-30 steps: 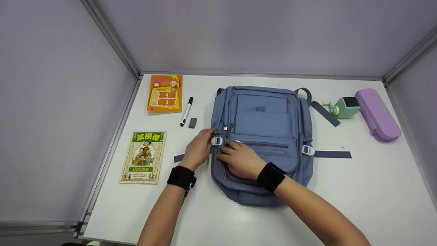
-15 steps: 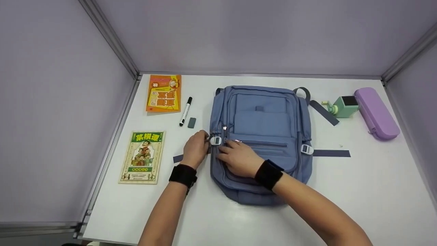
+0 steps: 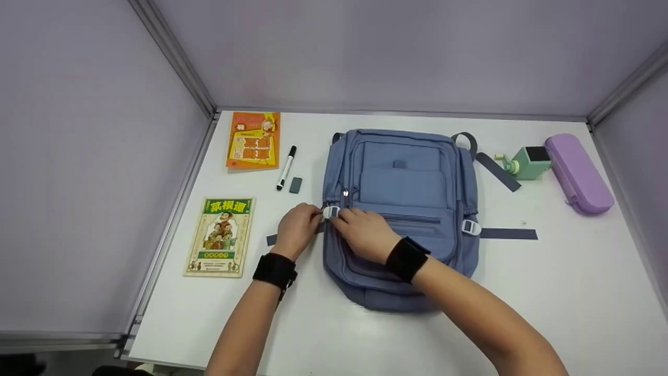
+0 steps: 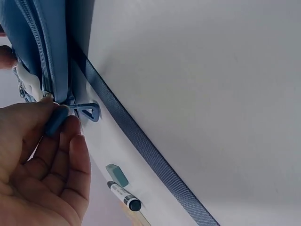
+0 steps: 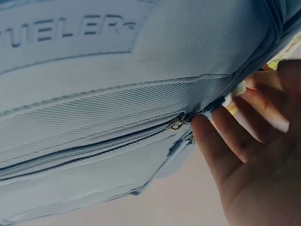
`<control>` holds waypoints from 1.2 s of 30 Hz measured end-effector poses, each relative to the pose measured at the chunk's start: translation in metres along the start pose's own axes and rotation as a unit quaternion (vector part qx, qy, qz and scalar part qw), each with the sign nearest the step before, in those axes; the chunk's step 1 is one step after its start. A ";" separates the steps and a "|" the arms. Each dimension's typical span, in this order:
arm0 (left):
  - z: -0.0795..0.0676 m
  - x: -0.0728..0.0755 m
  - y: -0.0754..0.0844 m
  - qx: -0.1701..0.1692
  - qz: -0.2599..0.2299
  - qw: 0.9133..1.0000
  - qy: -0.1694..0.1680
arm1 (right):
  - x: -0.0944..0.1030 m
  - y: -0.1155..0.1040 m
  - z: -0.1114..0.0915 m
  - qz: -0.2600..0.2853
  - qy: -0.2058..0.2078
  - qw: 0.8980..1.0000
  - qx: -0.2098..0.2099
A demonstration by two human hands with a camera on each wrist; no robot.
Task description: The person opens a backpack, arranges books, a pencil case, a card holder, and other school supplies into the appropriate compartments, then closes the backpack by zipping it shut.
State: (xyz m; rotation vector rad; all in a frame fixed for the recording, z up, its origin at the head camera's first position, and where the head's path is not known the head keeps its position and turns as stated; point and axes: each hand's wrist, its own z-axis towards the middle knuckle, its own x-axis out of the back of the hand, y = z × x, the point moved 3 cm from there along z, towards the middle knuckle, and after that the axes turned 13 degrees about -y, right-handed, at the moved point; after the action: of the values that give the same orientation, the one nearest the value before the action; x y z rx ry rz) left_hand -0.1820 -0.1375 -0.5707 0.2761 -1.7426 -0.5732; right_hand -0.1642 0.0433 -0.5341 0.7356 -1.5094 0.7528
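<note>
A blue backpack [image 3: 402,188] lies front side up on the white table. At its left edge, my left hand [image 3: 296,230] pinches a blue zipper pull [image 4: 57,120] between thumb and index finger, beside the side zipper [image 4: 34,40]. A second, triangular blue pull [image 4: 89,112] hangs loose beside it. My right hand [image 3: 368,234] reaches across the bag's front, its fingertips gripping at the white buckle [image 3: 331,212] on the left edge. In the right wrist view, those fingers [image 5: 212,146] lie near the end of the front pocket zipper [image 5: 94,147].
To the left lie an orange book [image 3: 253,141], a green book [image 3: 219,237], a marker [image 3: 286,167] and an eraser [image 3: 296,185]. On the right are a green pencil sharpener [image 3: 529,164] and a purple pencil case [image 3: 579,172]. Dark straps [image 3: 509,234] stretch out from the bag.
My right fingers have drawn in from lying on the bag's front to the white buckle. My left hand stays at the bag's left edge, slightly shifted.
</note>
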 end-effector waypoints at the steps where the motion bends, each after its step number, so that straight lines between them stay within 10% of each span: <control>1: 0.000 0.001 0.000 -0.002 0.000 1.000 0.002 | 0.001 0.002 0.004 0.004 0.006 1.000 -0.011; 12: -0.002 0.003 0.002 -0.022 -0.015 1.000 0.016 | 0.003 0.014 0.047 -0.028 0.003 0.996 -0.090; 36: -0.045 0.009 0.007 -0.083 0.085 0.993 0.014 | 0.019 0.021 0.047 0.015 -0.033 0.995 -0.095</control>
State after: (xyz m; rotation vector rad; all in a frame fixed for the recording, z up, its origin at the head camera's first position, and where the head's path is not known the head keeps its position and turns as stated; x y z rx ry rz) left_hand -0.1400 -0.1458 -0.5527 0.0172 -1.6608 -0.5825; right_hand -0.2101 0.0174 -0.5183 0.6013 -1.6288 0.6021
